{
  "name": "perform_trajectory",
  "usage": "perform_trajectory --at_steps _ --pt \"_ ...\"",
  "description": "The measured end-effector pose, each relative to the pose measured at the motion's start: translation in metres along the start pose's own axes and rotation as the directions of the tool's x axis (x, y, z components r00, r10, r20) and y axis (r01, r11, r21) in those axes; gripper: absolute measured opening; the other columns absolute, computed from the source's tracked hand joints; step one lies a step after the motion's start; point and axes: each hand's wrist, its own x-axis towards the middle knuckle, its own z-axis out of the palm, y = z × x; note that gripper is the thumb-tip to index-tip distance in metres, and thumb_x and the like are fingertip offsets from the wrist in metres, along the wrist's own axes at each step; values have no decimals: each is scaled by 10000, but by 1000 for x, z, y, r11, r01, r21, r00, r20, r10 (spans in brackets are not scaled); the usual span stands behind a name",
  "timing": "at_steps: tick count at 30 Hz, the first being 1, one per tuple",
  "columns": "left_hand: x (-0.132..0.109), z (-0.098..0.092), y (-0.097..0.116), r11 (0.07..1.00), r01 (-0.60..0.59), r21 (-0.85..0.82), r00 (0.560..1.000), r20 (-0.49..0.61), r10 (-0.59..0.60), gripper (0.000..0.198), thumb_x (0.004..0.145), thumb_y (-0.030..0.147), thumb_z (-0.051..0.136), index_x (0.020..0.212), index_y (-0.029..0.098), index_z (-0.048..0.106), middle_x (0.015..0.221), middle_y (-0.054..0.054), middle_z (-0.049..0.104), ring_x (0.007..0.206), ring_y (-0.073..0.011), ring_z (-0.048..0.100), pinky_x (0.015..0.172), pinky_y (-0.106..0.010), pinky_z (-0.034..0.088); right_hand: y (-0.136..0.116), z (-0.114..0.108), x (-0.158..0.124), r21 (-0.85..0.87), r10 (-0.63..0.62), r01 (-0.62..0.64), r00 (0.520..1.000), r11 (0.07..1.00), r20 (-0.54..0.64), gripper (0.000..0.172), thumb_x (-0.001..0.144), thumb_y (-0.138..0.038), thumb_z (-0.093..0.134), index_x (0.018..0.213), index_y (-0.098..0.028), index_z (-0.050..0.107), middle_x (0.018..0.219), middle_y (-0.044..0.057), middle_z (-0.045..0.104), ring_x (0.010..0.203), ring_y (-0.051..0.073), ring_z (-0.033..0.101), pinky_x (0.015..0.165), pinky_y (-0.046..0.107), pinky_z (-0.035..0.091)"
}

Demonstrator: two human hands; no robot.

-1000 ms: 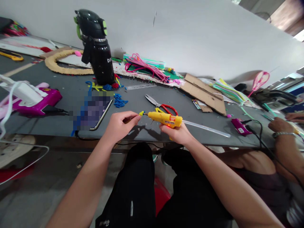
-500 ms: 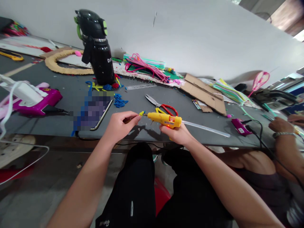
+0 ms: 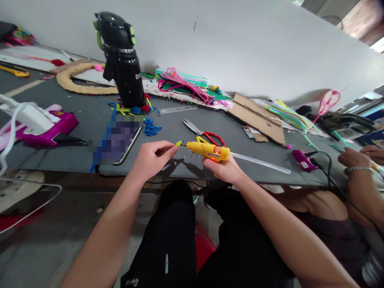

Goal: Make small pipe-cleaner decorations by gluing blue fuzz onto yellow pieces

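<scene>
Between the fingertips of my left hand (image 3: 156,158) is a small yellow-green fuzzy piece (image 3: 179,143) with a bit of blue at its end. My right hand (image 3: 222,168) is wrapped round a yellow hot glue gun (image 3: 208,150), its red light lit. A long clear glue stick (image 3: 261,162) sticks out of the gun's back. The nozzle points left and is at or very near the small piece; I cannot tell if they touch. Behind the gun lie scissors (image 3: 214,138) with red handles. A pile of short blue pieces (image 3: 152,127) lies beyond my left hand.
A black bottle (image 3: 127,76) stands at the back left, near a phone (image 3: 126,140) and a purple power strip (image 3: 51,128). Pink and green pipe cleaners (image 3: 186,84), cardboard (image 3: 258,118) and a clear ruler (image 3: 178,109) lie farther back. Another person's hand (image 3: 355,158) is at the right.
</scene>
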Motion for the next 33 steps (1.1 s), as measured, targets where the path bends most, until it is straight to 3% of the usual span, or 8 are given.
perform_trajectory --at_steps 33 --pt "-1 0 -2 999 -13 29 1000 -1 13 305 871 465 643 818 184 749 705 -25 717 622 -143 604 555 -237 423 -3 -3 -1 -33 2 -3 1000 999 -21 96 747 -268 586 688 -213 533 596 -29 485 526 110 431 464 252 357"
